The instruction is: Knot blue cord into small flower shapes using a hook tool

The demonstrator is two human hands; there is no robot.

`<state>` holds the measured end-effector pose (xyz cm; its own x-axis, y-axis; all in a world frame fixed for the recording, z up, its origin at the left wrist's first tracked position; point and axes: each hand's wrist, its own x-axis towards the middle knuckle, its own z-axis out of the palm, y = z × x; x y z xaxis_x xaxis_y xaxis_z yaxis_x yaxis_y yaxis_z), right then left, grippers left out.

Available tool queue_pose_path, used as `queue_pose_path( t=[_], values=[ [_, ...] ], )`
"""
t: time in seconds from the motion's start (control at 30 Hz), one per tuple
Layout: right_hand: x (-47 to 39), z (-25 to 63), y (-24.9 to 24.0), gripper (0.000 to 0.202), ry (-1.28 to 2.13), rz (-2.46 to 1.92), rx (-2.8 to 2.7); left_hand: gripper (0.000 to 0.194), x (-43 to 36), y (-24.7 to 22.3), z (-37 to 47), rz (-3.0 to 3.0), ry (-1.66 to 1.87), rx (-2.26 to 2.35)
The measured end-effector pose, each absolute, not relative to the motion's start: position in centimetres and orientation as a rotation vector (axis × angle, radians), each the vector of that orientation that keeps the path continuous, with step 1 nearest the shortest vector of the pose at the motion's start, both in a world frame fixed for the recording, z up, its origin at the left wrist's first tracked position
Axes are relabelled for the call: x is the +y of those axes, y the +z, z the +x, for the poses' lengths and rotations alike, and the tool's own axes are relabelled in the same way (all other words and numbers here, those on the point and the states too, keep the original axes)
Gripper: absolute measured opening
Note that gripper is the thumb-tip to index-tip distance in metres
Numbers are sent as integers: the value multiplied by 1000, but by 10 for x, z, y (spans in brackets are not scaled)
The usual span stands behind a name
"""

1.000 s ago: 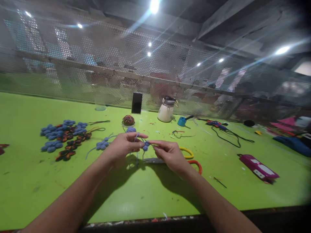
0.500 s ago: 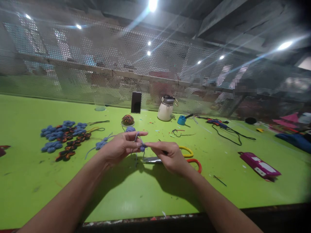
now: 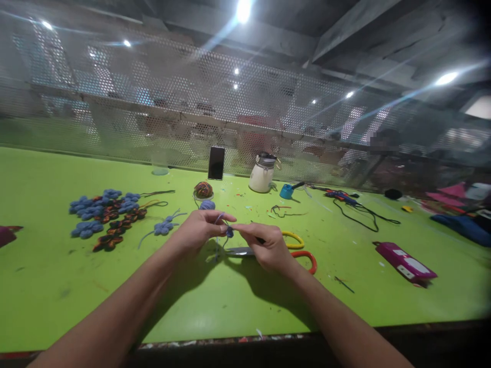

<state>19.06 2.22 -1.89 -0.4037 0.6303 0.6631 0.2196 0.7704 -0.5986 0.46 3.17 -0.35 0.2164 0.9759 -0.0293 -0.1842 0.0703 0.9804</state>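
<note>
Since a second ago, the right hand [image 3: 270, 246] has changed its hold: its index finger now reaches straight to the small blue yarn piece [image 3: 229, 232], while its other fingers are curled in narrowly around a slim dark tool [image 3: 260, 239], mostly hidden. Opposite, the left hand [image 3: 199, 230] pinches the piece between thumb and fingertips, with a blue strand [image 3: 219, 219] running up over its raised index finger. Held so, the piece is between the two hands, above the green table [image 3: 184, 312] near its middle. Open scissors [image 3: 241, 251] lie just below, their yellow and orange handles showing to the right of the right hand. Left of the left hand is a loose-ended blue flower [image 3: 163, 226], and farther left are grouped blue flowers [image 3: 86, 207] and dark orange flowers [image 3: 109, 241]. On the far side, a blue yarn ball [image 3: 207, 204] sits in front of a multicoloured yarn ball [image 3: 203, 189], with an upright phone [image 3: 216, 163] and a pale flask [image 3: 261, 179] behind. To the right lies a purple case [image 3: 406, 263].
</note>
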Motion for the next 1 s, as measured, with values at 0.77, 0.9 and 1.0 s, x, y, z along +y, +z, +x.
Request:
queue_pose_path(
  t=[0.77, 0.9, 1.0],
  values=[
    [23, 186, -8, 44, 1410, -874, -1467, 39, 24, 0, 7, 968, 1098, 763],
    [24, 186, -11, 41, 1363, -852, -1476, 34, 23, 2, 7, 944, 1131, 769],
    [25, 186, -13, 39, 1289, -839, -1530, 28, 20, 8, 7, 891, 1151, 775]
  ],
)
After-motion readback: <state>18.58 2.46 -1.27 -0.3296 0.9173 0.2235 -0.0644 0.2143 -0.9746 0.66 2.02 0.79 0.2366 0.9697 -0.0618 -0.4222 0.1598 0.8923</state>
